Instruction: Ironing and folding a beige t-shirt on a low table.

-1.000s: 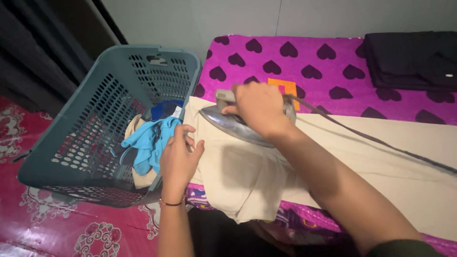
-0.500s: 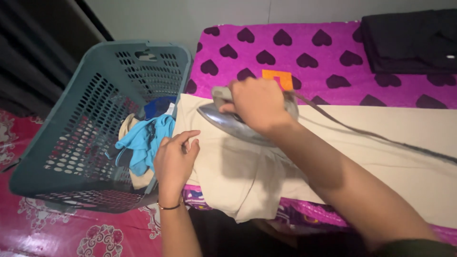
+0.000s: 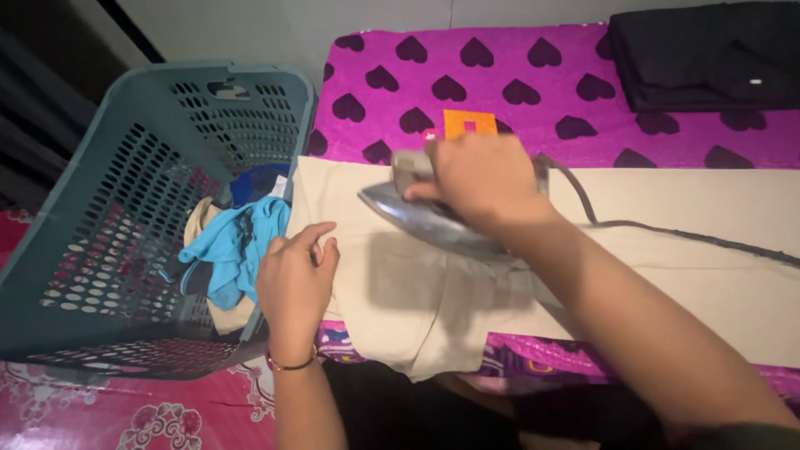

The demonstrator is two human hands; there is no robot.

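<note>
Right hand (image 3: 482, 179) is wrapped around the handle of the iron (image 3: 433, 218), fingers closed tight on it. The iron sits flat on the beige cloth (image 3: 667, 250), tip pointing toward 9 o'clock, roughly at frame centre. The hand is slightly blurred. The cord (image 3: 667, 229) leaves the back of the iron and runs across the cloth toward 3 o'clock, out to the frame edge.

Left hand (image 3: 296, 279) lies flat on the cloth's left end, at about 8 o'clock from the iron, near it but not touching. Fingers are loosely spread, pressing down on the fabric, gripping nothing. A thin bracelet (image 3: 292, 364) sits on that wrist.

The cloth is spread across a purple cover with dark hearts (image 3: 500, 83); its near-left corner hangs over the edge at 6 o'clock. A small orange square (image 3: 469, 123) lies on the cover at 12 o'clock from the iron, just behind the right hand.

A grey-blue laundry basket (image 3: 100, 208) stands at 9 o'clock, right beside the cloth's left end. Inside it are a light blue garment (image 3: 237, 246) plus darker blue and cream pieces. A folded dark pile (image 3: 708, 54) rests on the cover at 1 to 2 o'clock, well apart from the iron. A pink patterned floor mat (image 3: 125, 412) shows at 7 o'clock.
</note>
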